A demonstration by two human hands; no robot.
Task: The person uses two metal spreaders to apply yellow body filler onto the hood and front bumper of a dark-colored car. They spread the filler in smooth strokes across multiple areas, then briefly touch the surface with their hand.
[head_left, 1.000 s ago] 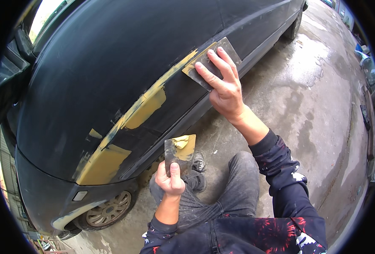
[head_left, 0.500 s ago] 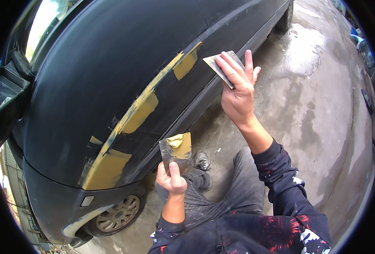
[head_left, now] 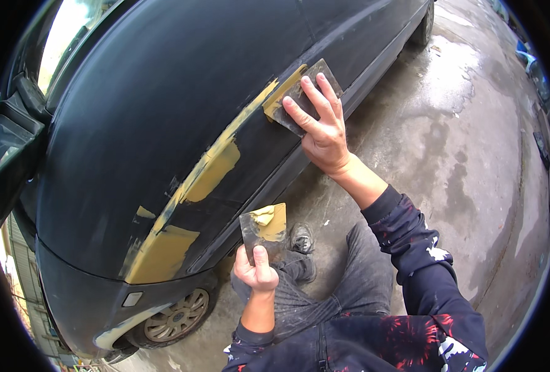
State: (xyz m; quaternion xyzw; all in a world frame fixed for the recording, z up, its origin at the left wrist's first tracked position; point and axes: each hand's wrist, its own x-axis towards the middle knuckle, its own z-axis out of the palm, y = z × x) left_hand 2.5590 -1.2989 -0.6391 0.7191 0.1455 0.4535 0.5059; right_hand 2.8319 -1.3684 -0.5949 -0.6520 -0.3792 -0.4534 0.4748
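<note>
My right hand [head_left: 326, 127] presses a flat, dark putty spreader [head_left: 326, 69] against the car door, its fingers spread over the spreader's back. The spreader's edge lies on the far patch of yellow body filler [head_left: 278, 102] and partly covers it. My left hand [head_left: 256, 268] grips a second flat spreader [head_left: 250, 229] below the sill, thumb on top. A lump of pale yellow filler [head_left: 264, 216] sits on that plate beside a smeared layer. Two more filler patches, a middle one [head_left: 212, 175] and a near one [head_left: 163, 254], lie along the door's crease.
The dark car [head_left: 163, 111] fills the left side, with a side mirror [head_left: 11, 139] at far left and a front wheel [head_left: 177, 317] below. A stained, partly wet concrete floor [head_left: 430, 167] stretches to the right. My shoe [head_left: 301, 238] is near the sill.
My right hand has moved left with its spreader, from beside the door onto the far filler patch, and the spreader now lies flatter. My left hand has shifted only slightly.
</note>
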